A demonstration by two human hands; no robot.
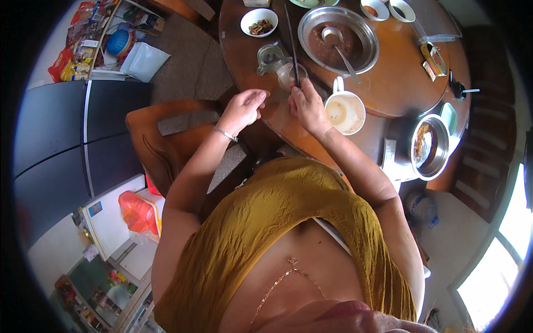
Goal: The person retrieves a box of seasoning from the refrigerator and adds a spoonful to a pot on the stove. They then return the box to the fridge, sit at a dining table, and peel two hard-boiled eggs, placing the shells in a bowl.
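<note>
My right hand point(310, 106) grips a pair of dark chopsticks point(291, 41) that point away from me over the round wooden table. Left of it, my left hand point(245, 109) is held just off the table edge, its fingers curled in with nothing visible in them. Right beside my right hand stands a white mug point(344, 112) with a little cloudy liquid at the bottom. Behind the chopsticks' near end is a clear glass point(287, 77), partly covered by my fingers. A second glass cup point(270, 57) with a handle stands beside it.
A steel basin point(372, 50) of brown, soupy food holds a ladle point(345, 62). A white bowl point(259, 14) contains brown pieces. Small bowls point(374, 10) and an opened tin point(435, 60) stand farther right. Nearer is a steel pot point(445, 156) with food. A wooden chair point(166, 125) is at my left.
</note>
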